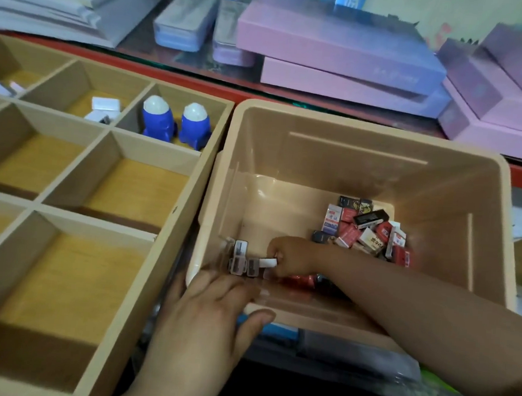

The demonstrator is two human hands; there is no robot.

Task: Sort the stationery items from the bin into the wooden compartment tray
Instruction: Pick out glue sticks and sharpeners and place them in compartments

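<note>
Fingers (277,256) of the right hand (294,256) pinch one small white piece (267,262) low inside the bin (368,128).
Three clear sharpeners (240,260) lie just beside it; one heap of erasers (366,231) fills the far corner. The left hand (210,312), fingers relaxed, rests on the near rim. Two blue rockets (175,122) stand in the wooden tray (191,192).

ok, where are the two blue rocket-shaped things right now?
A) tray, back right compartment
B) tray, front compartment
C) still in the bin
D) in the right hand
A: both blue rocket-shaped things stand side by side in the back right compartment of the tray, not in the bin and not in either hand.
</note>
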